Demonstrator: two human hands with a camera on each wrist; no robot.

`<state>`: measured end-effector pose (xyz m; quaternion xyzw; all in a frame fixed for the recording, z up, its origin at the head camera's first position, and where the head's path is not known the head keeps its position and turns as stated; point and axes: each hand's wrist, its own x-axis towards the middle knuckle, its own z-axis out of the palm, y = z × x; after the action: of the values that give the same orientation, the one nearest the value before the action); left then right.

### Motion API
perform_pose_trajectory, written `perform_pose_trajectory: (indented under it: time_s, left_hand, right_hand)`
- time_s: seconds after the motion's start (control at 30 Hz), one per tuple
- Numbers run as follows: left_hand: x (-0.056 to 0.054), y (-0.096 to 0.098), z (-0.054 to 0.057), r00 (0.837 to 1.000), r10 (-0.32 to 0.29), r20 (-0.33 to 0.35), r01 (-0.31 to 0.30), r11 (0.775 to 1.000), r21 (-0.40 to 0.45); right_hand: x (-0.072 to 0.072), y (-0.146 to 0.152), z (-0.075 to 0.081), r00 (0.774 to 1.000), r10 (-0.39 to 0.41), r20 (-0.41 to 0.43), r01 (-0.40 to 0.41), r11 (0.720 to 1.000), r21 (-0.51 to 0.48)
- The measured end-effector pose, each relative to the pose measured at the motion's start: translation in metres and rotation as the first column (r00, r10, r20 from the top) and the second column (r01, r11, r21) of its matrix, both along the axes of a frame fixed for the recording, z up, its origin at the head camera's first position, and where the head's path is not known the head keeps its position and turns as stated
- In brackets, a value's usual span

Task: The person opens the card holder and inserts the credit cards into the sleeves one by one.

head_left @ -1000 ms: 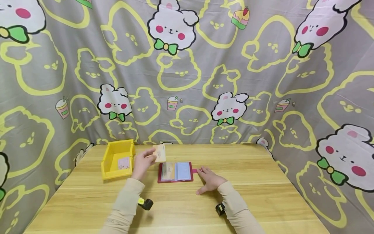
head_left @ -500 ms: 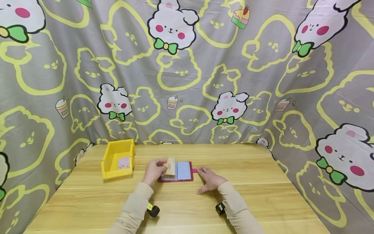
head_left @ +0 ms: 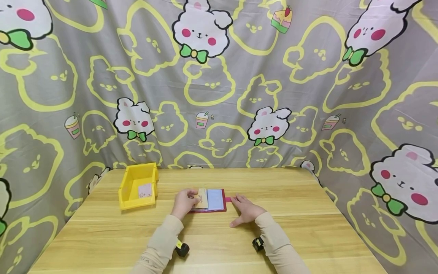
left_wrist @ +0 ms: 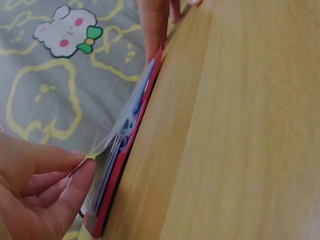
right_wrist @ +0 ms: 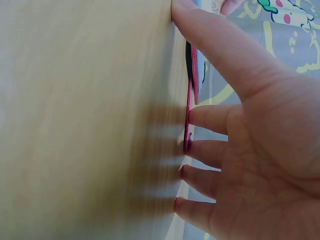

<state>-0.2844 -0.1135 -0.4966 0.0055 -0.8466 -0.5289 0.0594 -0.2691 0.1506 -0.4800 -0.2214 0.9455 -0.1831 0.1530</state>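
An open card holder [head_left: 215, 199] with a red cover and clear bluish sleeves lies on the table. My left hand [head_left: 184, 202] pinches a cream printed card [head_left: 203, 198] between thumb and fingers, tilted over the holder's left side. Seen edge-on in the left wrist view, the card meets the stack of sleeves [left_wrist: 107, 170] near the fold. My right hand [head_left: 249, 210] lies with fingers spread, fingertips on the holder's pink strap [head_left: 228, 199] at its right. In the right wrist view, that strap [right_wrist: 188, 125] runs under the fingertips.
A yellow bin [head_left: 137, 206] stands at the left of the wooden table [head_left: 273, 182], with a pinkish card [head_left: 145, 190] inside. A grey curtain [head_left: 219, 144] with rabbit prints hangs behind and along both sides.
My left hand has brought the cream card from above and left of the holder down and rightward onto its left side. The right hand stays on the strap.
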Motion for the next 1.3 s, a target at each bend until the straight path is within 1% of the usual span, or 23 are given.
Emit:
perform_pose_trajectory:
  time_s: [0.17, 0.3, 0.47, 0.67, 0.9, 1.07, 1.3]
  left_hand:
    - [0.001, 0.004, 0.001, 0.999, -0.001, 0.034, 0.000, 0.999, 0.037]
    - [0.003, 0.007, 0.001, 0.999, -0.002, 0.050, 0.000, 0.999, 0.043]
    - [0.006, 0.010, 0.004, 0.997, -0.003, 0.073, 0.002, 1.000, 0.018]
    - [0.005, 0.012, 0.004, 0.996, 0.003, 0.090, -0.001, 1.000, -0.022]
    - [0.005, 0.014, 0.006, 0.996, 0.005, 0.090, 0.000, 0.998, -0.055]
    - [0.005, 0.015, 0.007, 0.996, 0.002, 0.093, 0.004, 0.998, -0.062]
    - [0.002, 0.016, 0.008, 0.997, -0.007, 0.074, 0.015, 0.995, -0.101]
  right_hand:
    - [0.001, 0.000, 0.001, 1.000, -0.007, -0.006, 0.007, 1.000, 0.000]
    - [0.001, 0.000, 0.001, 1.000, -0.003, -0.002, 0.003, 1.000, -0.009]
    - [0.001, -0.001, 0.000, 1.000, 0.001, 0.000, -0.001, 1.000, -0.010]
    - [0.001, -0.001, -0.001, 1.000, 0.003, 0.000, -0.003, 1.000, -0.002]
    - [0.001, 0.000, -0.001, 1.000, 0.002, 0.000, -0.002, 1.000, -0.005]
    - [0.001, 0.000, -0.001, 1.000, 0.005, -0.003, -0.005, 1.000, -0.004]
    - [-0.001, 0.001, -0.002, 1.000, 0.012, -0.003, -0.012, 1.000, -0.007]
